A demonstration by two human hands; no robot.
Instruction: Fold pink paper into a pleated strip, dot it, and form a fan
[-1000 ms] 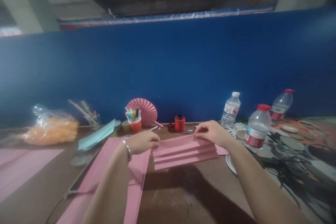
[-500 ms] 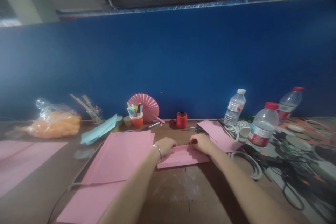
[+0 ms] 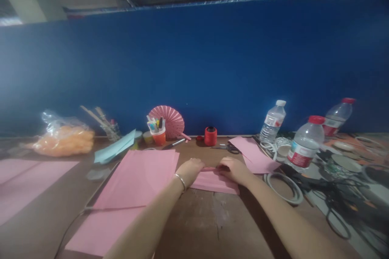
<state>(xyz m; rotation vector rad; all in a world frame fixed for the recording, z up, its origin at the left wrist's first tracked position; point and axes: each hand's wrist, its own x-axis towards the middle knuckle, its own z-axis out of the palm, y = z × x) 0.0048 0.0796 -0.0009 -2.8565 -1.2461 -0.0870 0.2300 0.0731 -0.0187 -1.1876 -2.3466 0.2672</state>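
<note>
A sheet of pink paper (image 3: pixel 215 183), with creases running across it, lies on the brown table between my hands. My left hand (image 3: pixel 191 170), below a silver bangle (image 3: pixel 181 182), closes on its far left edge. At the far right edge my right hand (image 3: pixel 234 169) has its fingers curled and pinched on the same paper. The fingertips of both hands are partly hidden. Left of my left hand lies a stack of pink paper sheets (image 3: pixel 139 182). Beyond my hands stand a red spool of thread (image 3: pixel 210 136) and black scissors (image 3: pixel 231 149).
A cup of markers (image 3: pixel 158 135) stands before a pink folded-paper fan (image 3: pixel 170 120). At left are blue paper (image 3: pixel 117 149) and a plastic bag with orange contents (image 3: pixel 65 141). Bottles (image 3: pixel 306 143), a tape roll (image 3: pixel 282 188) and cables (image 3: pixel 337 206) crowd the right side.
Both hands have moved slightly toward me with the pink paper, whose visible part is now narrower. The right hand has come away from near the scissors, which show more now.
</note>
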